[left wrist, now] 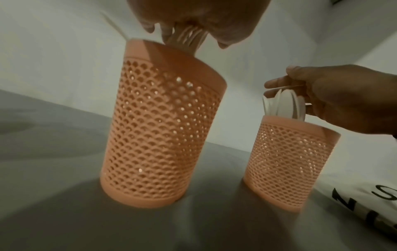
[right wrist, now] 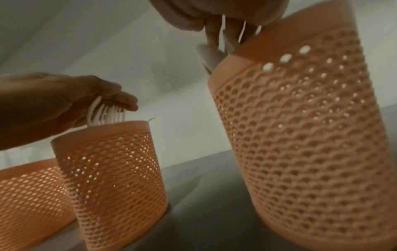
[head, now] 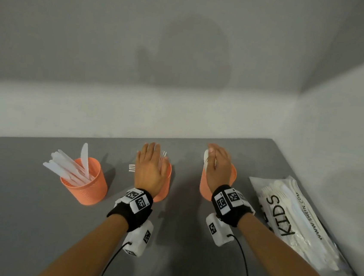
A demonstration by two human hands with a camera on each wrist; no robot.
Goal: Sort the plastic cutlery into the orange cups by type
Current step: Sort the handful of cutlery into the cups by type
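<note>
Three orange cups stand in a row on the grey worktop (head: 21, 222): the left cup (head: 86, 184), the middle cup (head: 164, 187) and the right cup (head: 204, 185). The left cup holds a fan of white knives (head: 70, 167) (roughly eight, though they overlap too much for a sure count), leaning out to the left, with one standing nearly upright.

The left hand (head: 149, 168) lies palm-down over the middle cup, fingers straight and close together, resting on the tops of the forks (right wrist: 107, 113) inside it. One more fork (head: 132, 168) shows its four tines just left of that hand, and I cannot tell whether it is in the cup or on the worktop. The right hand (head: 217, 166) is over the right cup, fingers curled down around the bowls of the spoons (left wrist: 283, 105) standing in it.

From the head view the hands cover most of both cups, so little of their contents can be seen; only one spoon bowl peeks out beside the right thumb. The left wrist view shows the spoons plainly as a stack of several white bowls above the rim. The right wrist view shows the fork tines bunched under the left palm, and the cups' perforated walls.

A clear bag of cutlery (head: 298, 222), printed KIDS, lies at the right edge of the worktop, near the right cup.
</note>
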